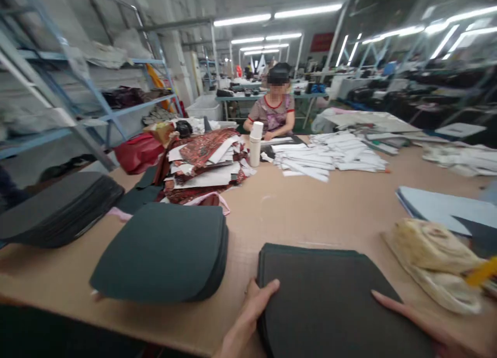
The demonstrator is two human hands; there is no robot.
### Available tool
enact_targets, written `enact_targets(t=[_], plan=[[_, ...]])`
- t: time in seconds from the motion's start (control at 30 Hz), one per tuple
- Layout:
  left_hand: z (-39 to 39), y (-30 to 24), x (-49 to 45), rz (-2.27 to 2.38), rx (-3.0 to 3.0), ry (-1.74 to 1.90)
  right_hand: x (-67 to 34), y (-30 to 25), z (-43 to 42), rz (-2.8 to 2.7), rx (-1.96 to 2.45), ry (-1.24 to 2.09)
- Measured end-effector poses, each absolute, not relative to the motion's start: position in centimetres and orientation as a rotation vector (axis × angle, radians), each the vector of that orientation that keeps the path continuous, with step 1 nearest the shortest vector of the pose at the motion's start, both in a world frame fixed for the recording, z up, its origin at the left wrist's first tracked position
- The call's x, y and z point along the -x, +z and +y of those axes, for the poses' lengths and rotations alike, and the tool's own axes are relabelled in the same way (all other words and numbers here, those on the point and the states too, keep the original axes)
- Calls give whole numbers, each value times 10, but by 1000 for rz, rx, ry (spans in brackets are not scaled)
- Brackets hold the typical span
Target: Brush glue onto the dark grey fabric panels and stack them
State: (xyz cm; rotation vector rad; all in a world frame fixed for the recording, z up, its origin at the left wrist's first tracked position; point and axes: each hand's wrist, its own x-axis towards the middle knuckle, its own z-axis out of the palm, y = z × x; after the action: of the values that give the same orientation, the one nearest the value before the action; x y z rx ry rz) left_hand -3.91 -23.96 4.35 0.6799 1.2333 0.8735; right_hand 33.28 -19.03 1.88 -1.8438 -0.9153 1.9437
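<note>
— What's the person got hold of down at the near edge?

— A stack of dark sheets [334, 301], lying flat on the table [291, 208]. The left hand [248, 316] grips its left edge, thumb on top, fingers tucked out of sight underneath. The right hand [423, 321] lies flat on the right side of the top sheet, fingers stretched out.

— Any bins or boxes about?

— One white tub [204, 108] far back near the shelving [89, 88]; from here I cannot tell what's in it. The shelves carry bundles of cloth.

— And on the table?

— A second stack of green sheets [163, 252] to the left, just apart from the held one, and a darker pile [54, 210] further left. Patterned red pieces [205, 161] sit beyond, then a white cylinder [255, 144], with white strips [330, 158] spread in front of a seated person [274, 114]. Near right lies a yellowish cloth bundle [435, 259].
</note>
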Motion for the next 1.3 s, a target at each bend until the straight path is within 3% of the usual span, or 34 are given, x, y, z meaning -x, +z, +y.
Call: enact_targets(t=[0.1, 0.4, 0.87, 1.3], plan=[[-211, 30, 31, 1264, -665, 845, -338, 13, -188, -524, 1607, 2284], [-191, 3, 27, 1320, -651, 721, -337, 16, -180, -607, 1550, 2178], [-186, 29, 18, 1235, -515, 701, -344, 6, -182, -405, 1439, 2192], [-205, 31, 6, 1427, -458, 937, -346, 6, -191, -207, 1615, 2298]])
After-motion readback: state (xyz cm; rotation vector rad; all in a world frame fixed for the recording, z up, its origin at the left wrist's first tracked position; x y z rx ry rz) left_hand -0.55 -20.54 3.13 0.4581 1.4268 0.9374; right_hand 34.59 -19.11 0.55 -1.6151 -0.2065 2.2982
